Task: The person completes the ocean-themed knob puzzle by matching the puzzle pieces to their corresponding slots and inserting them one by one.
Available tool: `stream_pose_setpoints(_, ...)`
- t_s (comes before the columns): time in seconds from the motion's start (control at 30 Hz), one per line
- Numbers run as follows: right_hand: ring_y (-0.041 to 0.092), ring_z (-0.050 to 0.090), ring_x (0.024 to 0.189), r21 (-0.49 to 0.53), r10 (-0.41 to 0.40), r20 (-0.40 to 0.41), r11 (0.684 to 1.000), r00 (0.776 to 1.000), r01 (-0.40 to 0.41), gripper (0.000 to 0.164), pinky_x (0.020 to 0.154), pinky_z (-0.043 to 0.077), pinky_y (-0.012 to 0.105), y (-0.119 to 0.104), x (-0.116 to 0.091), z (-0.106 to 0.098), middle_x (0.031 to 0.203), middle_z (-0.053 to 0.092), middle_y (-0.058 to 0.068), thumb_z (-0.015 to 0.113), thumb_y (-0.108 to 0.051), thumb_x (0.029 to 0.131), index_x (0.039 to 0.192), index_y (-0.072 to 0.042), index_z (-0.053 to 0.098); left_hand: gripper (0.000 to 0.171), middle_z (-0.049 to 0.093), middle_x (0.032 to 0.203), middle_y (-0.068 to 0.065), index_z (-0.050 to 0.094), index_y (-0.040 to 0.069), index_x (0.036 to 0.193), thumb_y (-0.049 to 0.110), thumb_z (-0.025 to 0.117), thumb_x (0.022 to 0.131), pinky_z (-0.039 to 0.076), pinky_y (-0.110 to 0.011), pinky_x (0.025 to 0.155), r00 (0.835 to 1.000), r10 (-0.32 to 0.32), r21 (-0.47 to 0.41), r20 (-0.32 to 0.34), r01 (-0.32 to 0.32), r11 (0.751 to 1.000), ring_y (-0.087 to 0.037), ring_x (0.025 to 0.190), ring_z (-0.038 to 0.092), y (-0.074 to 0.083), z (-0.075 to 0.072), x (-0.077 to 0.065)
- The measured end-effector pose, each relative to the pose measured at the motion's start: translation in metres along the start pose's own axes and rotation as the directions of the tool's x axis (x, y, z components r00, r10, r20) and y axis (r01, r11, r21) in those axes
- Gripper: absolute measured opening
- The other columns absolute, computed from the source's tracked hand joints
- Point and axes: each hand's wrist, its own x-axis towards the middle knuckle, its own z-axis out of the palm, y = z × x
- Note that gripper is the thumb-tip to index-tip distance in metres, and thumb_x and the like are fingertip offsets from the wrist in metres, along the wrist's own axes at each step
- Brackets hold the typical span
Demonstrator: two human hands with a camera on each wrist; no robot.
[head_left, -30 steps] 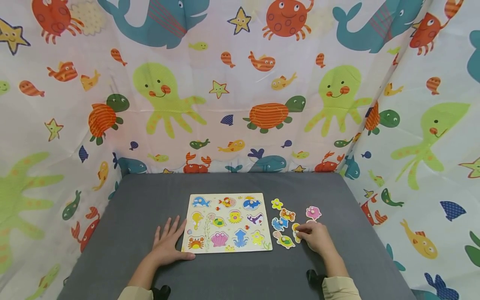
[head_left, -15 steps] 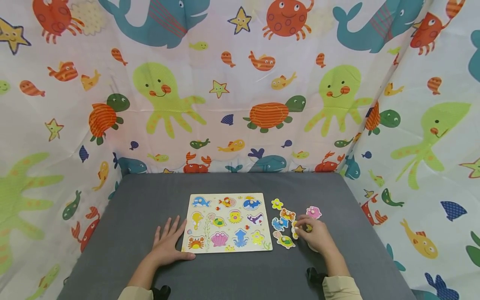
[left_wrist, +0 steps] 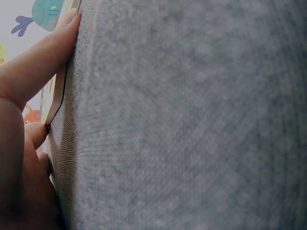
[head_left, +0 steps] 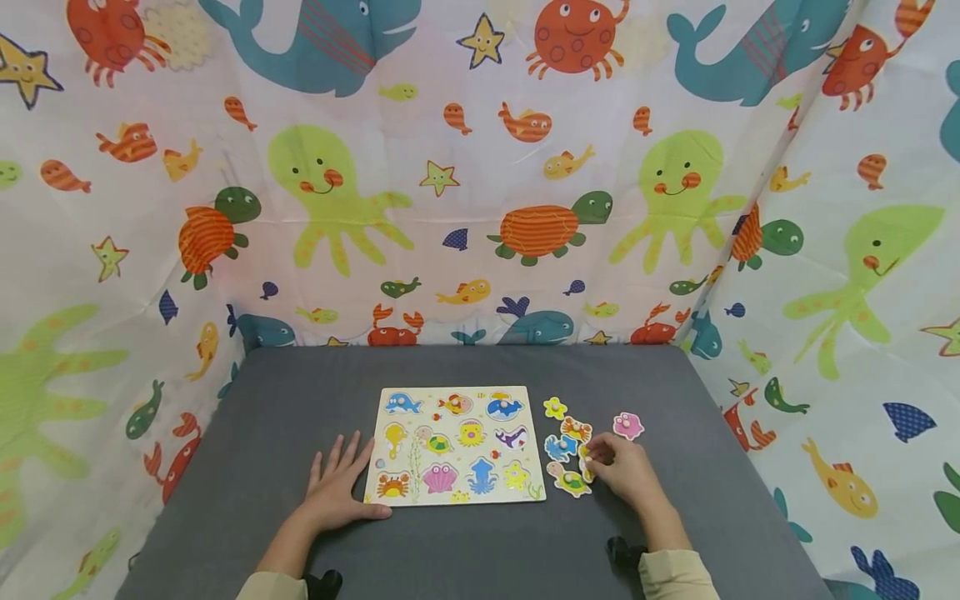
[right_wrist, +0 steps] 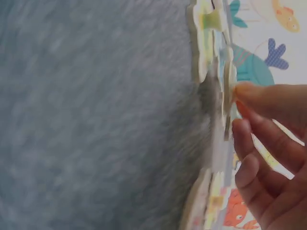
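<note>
In the head view, a wooden peg puzzle board with sea-animal pictures lies on the grey table. My left hand rests at its lower left corner, fingers spread; the left wrist view shows the thumb along the board's edge. To the right of the board, my right hand pinches a yellow puzzle piece between thumb and fingertips. The piece is partly covered by the fingers. Beside it lie a turtle piece, a blue crab piece and an orange crab piece.
A yellow flower piece lies near the board's upper right corner. Farther right sits a pink fish-like piece. Cloth printed with sea animals hangs behind and beside the grey table.
My right hand has shifted slightly left with the yellow puzzle piece, which now sits closer to the turtle and blue crab pieces. The left hand and the board have stayed put.
</note>
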Motion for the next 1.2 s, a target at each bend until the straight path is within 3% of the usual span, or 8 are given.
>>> stream_pose_setpoints(0.3,0.012,0.061,0.075,-0.053,-0.155,-0.015,0.987,0.988,0.154,0.01,0.069,0.054,0.032,-0.025,0.002,-0.002,0.083,0.071,-0.004,0.083,-0.01,0.081,0.09,-0.013,0.081,0.134,0.007,0.17,-0.018,0.02,0.016,0.163,0.079,0.079,0.06,-0.017,-0.068,0.115,1.0,0.01,-0.03,-0.006,-0.01,0.999,-0.043,0.155,-0.01,0.002,-0.001,-0.003)
stream_pose_setpoints(0.43,0.011,0.058,0.079,-0.068,-0.177,0.006,0.982,0.984,0.177,0.011,0.071,0.052,0.03,-0.038,0.006,0.001,0.084,0.07,-0.008,0.083,-0.011,0.082,0.091,-0.017,0.081,0.132,0.006,0.17,-0.019,0.021,0.017,0.163,0.078,0.079,0.061,-0.019,-0.069,0.115,0.999,0.027,-0.04,-0.019,-0.028,0.999,-0.043,0.155,-0.011,0.002,-0.001,-0.005)
stream_pose_setpoints(0.63,0.011,0.06,0.078,0.008,-0.228,-0.001,0.974,0.974,0.228,0.01,0.073,0.056,0.036,-0.058,0.013,0.01,0.083,0.069,-0.009,0.082,-0.012,0.083,0.091,-0.017,0.081,0.131,0.006,0.17,-0.018,0.021,0.016,0.163,0.076,0.08,0.062,-0.016,-0.069,0.116,1.0,0.021,-0.018,-0.012,-0.021,1.0,-0.044,0.155,-0.009,0.004,-0.002,-0.004)
stream_pose_setpoints(0.87,0.012,0.059,0.076,0.107,-0.238,0.02,0.966,0.971,0.234,0.016,0.065,0.051,0.026,-0.091,0.026,0.025,0.084,0.069,-0.01,0.08,-0.013,0.086,0.101,-0.016,0.079,0.13,0.007,0.17,-0.017,0.021,0.016,0.163,0.074,0.081,0.063,-0.012,-0.069,0.117,1.0,0.015,0.003,-0.006,-0.015,1.0,-0.044,0.155,-0.007,0.006,-0.004,-0.004)
stream_pose_setpoints(1.2,0.014,0.058,0.07,0.147,-0.289,0.084,0.95,0.954,0.275,0.009,0.062,0.05,0.028,-0.14,0.051,0.05,0.078,0.067,-0.009,0.078,-0.014,0.088,0.097,-0.014,0.079,0.129,0.007,0.17,-0.014,0.02,0.02,0.163,0.075,0.08,0.063,-0.01,-0.069,0.118,0.999,0.024,0.005,-0.028,-0.023,1.0,-0.043,0.156,-0.006,0.004,-0.004,-0.005)
